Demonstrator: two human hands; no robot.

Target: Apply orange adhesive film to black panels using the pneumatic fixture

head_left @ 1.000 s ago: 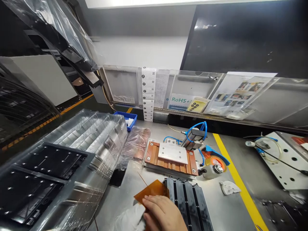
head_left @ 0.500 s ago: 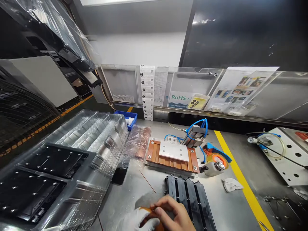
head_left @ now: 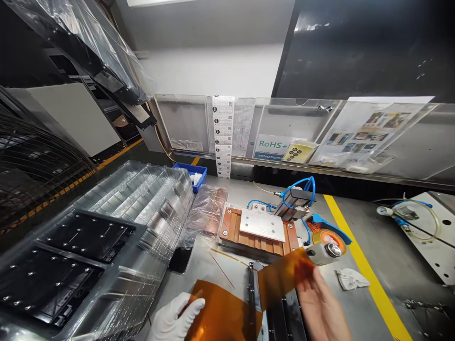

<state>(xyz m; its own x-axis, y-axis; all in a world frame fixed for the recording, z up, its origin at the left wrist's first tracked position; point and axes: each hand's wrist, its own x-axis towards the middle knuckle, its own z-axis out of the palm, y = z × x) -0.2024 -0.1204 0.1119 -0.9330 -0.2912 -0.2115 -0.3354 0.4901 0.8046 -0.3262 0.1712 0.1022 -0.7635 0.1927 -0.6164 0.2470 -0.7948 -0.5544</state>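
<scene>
A sheet of amber polyimide film (head_left: pixel 223 312) stretches across the lower middle of the view, and its far strip (head_left: pixel 284 274) rises to the right. My left hand (head_left: pixel 176 317), in a white glove, pinches the film's near edge at lower left. My right hand (head_left: pixel 322 308), bare, holds the film's right end. Under the sheet lies a black ribbed part (head_left: pixel 289 315), and the film hides much of it.
A copper-and-white fixture (head_left: pixel 258 232) with blue air lines stands beyond the film. A tape roll (head_left: pixel 329 248) sits to its right, near a white cloth (head_left: pixel 350 279). Plastic-wrapped metal trays (head_left: pixel 106 237) fill the left side, beside a blue bin (head_left: pixel 190 175).
The amber film, bunched in my hands before, now spreads wide between them over the black part. My right hand has moved right and my left hand has moved left.
</scene>
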